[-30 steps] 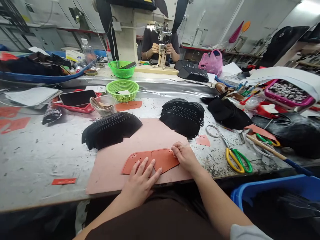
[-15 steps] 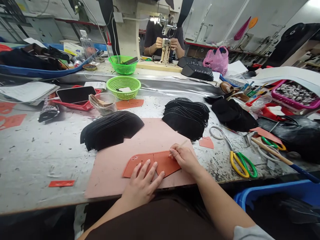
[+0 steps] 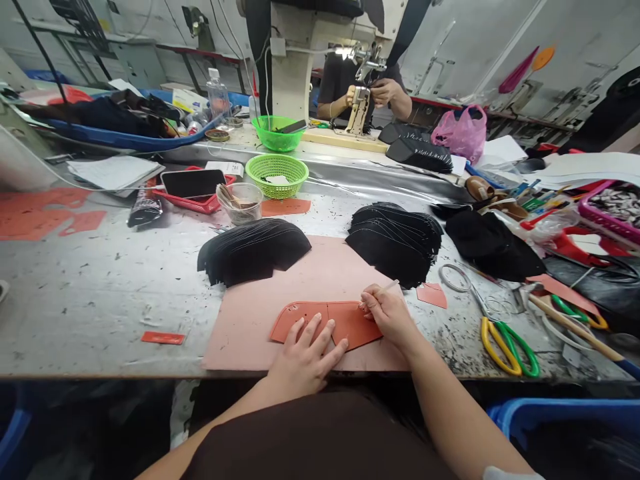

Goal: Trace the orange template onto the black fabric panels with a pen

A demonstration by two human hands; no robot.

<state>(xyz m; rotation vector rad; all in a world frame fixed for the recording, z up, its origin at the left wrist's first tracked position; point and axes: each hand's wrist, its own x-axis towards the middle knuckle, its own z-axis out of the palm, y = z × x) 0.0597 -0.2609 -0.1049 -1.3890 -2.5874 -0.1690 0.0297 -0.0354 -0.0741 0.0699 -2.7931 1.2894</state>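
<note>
the left hand point(image 3: 303, 360) lies flat with its fingers spread apart, pressing the orange template point(image 3: 353, 323) onto the pink board point(image 3: 240, 347), much as it does in the earlier pictures, and the template seems to keep its place there while the whole view swings. the change is at the right hand point(image 3: 387, 317): its fingertips, pinched together on a slim pale tool point(image 3: 393, 285), sit slightly further in from the template's right end along the upper edge, and the tool's back end, hidden a second ago, now sticks out past the knuckles. that suggests the hand has turned a little and is working along the edge, probably marking, with the left hand there to stop any slip; the tip itself is hidden by the fingers. a dark line shows under the template's lower right edge, though i cannot tell what lies beneath. the left black stack point(image 3: 255, 250) and right black stack point(image 3: 395, 240) rest just beyond.
</note>
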